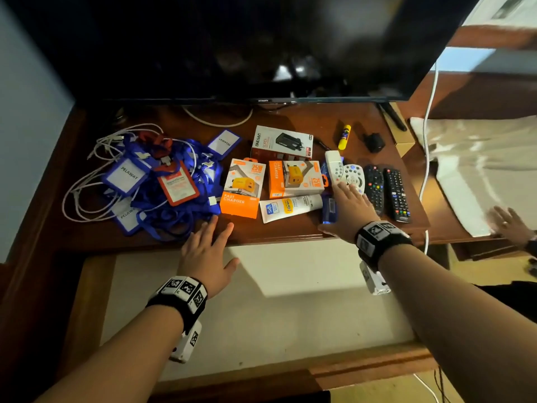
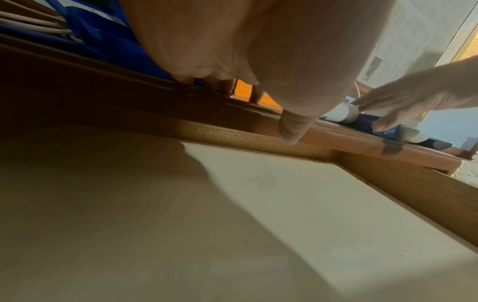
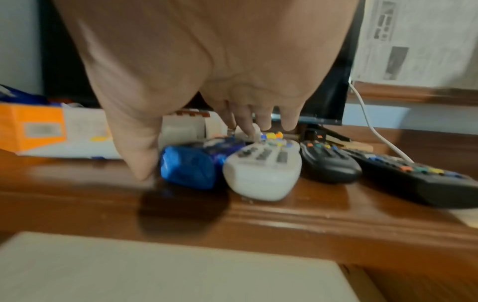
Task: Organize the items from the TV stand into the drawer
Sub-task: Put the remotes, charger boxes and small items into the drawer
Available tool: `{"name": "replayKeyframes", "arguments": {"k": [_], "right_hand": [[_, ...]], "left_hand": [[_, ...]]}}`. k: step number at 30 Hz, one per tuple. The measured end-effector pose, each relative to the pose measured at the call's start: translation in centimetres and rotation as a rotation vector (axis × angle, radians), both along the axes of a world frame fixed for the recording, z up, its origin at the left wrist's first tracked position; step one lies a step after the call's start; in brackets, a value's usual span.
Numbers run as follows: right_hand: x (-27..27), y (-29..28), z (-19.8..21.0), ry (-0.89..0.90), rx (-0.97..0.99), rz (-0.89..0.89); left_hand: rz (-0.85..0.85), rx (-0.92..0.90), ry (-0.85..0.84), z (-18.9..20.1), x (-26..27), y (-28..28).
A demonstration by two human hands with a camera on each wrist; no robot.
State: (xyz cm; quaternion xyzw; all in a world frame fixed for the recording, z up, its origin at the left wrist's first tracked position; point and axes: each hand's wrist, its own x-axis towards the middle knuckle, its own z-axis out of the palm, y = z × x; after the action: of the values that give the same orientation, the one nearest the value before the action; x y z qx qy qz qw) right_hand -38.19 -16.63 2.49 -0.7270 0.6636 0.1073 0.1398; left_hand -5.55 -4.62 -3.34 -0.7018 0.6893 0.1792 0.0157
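Note:
The TV stand top (image 1: 290,231) holds a heap of blue lanyards (image 1: 162,181), two orange charger boxes (image 1: 242,189), a white tube (image 1: 290,207), a white remote (image 1: 353,174) and two black remotes (image 1: 396,194). My right hand (image 1: 345,205) is spread over the white remote (image 3: 261,169) and a blue packet (image 3: 189,167), fingertips touching the remote's far buttons, thumb down beside the packet. My left hand (image 1: 207,245) hovers open at the stand's front edge, near the lanyards. Below, the drawer (image 1: 290,370) stands pulled out, its pale bottom bare.
A dark TV (image 1: 247,45) overhangs the back of the stand. A glue stick (image 1: 344,136), a black adapter (image 1: 374,142) and a white charger box (image 1: 282,142) lie behind. A white cable (image 1: 430,112) hangs at the right. Another hand (image 1: 508,225) rests on white cloth at far right.

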Motion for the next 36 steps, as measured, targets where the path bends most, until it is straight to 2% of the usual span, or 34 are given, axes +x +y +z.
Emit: {"name": "replayKeyframes", "arguments": {"k": [4,7,11,15,17,20,23,26,29,33,36], "right_hand": [[0.2,0.4,-1.5,0.014,-0.034,0.016],[0.2,1.8,-1.3,-0.043,-0.048,0.023],[-0.5,4.0,-0.2,-0.13,-0.091,0.118],[-2.8,8.0,-1.3,-0.17,-0.138,0.347],[-4.4,10.1,-2.6,-0.201,-0.072,0.447],[-6.0,12.3,-4.4,-0.125,0.143,0.503],[-6.8,13.1,-6.0,-0.092,0.279,0.457],[-7.1,13.1,-8.0,-0.032,0.355,0.419],[-7.3,13.2,-9.6,0.006,0.388,0.38],[-7.5,13.8,-10.4,-0.011,0.448,0.319],[-7.7,13.5,-9.2,-0.097,0.465,0.212]], "left_hand": [[-0.02,0.024,0.015,0.5,0.3,0.0],[-0.006,0.049,0.033,0.8,0.1,-0.2],[0.14,0.068,0.139,2.3,-1.4,-0.8],[0.212,-0.146,0.142,4.2,-5.1,-0.8],[0.151,-0.201,0.147,5.0,-7.6,-1.3],[0.019,-0.192,0.125,5.8,-11.1,-3.4],[-0.033,-0.132,0.057,5.5,-13.4,-5.8],[-0.002,-0.07,0.017,4.5,-14.1,-6.9],[0.036,-0.082,-0.009,4.0,-14.5,-7.0],[0.062,-0.072,-0.077,4.2,-14.9,-7.1],[0.078,-0.09,-0.09,4.3,-15.0,-7.1]]}}
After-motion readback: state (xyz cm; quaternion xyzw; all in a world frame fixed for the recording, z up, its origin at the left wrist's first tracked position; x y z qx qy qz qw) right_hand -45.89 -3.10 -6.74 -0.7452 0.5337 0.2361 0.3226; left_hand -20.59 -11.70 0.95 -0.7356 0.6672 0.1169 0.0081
